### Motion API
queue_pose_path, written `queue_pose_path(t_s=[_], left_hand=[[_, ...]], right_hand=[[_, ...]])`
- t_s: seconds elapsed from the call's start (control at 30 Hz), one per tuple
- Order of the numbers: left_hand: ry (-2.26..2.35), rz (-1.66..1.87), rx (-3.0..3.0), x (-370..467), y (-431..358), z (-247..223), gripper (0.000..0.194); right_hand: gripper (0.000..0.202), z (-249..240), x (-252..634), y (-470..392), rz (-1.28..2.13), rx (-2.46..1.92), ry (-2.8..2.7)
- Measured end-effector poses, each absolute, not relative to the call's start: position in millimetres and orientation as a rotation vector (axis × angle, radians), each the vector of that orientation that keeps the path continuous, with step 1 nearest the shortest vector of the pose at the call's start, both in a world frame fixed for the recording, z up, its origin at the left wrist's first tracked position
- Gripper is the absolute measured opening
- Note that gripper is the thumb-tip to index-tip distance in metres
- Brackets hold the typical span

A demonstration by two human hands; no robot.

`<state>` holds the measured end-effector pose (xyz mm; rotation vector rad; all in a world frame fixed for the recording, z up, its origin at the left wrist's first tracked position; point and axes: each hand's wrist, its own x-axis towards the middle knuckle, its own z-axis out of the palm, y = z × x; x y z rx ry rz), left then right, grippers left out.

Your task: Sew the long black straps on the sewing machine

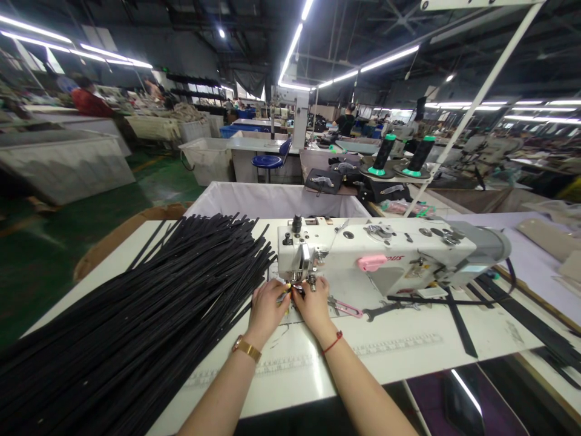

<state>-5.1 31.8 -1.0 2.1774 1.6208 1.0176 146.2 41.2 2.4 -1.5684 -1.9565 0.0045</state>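
Both hands are at the needle end of a white sewing machine (336,242). My left hand (269,306), with a gold watch on the wrist, has its fingers pressed together at a small item under the presser foot, too small to name. My right hand (314,301) meets it there, fingers bent and closed around something dark that I cannot make out. Left of the hands, a large bundle of black strips (149,309) covers the table. Pink-handled snips (347,307) and a dark wrench (384,310) lie just right of my right hand.
A ruler (399,344) runs along the front of the white table (299,387). Black straps lie at the right. Behind the machine are a white bin (272,197), black bags (323,180) and two thread cones (384,156). Other people sit farther back.
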Motion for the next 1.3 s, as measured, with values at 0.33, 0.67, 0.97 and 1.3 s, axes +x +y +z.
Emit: queue_pose_path(t_s=[0.33,0.67,0.97,1.3], left_hand=[[1.634,1.018,2.178,-4,31,1,0.019],[1.579,1.140,2.144,-6,34,-5,0.015],[1.419,1.448,1.828,-1,-3,43,0.009],[1.373,1.351,2.003,7,7,151,0.019]], right_hand=[[0.008,1,141,45,0.006,-1.560,-1.924],[0.010,-4,142,44,0.020,-1.544,-1.919],[0.007,5,144,47,0.031,-1.625,-1.813],[0.006,14,155,46,0.013,-1.694,-1.706]])
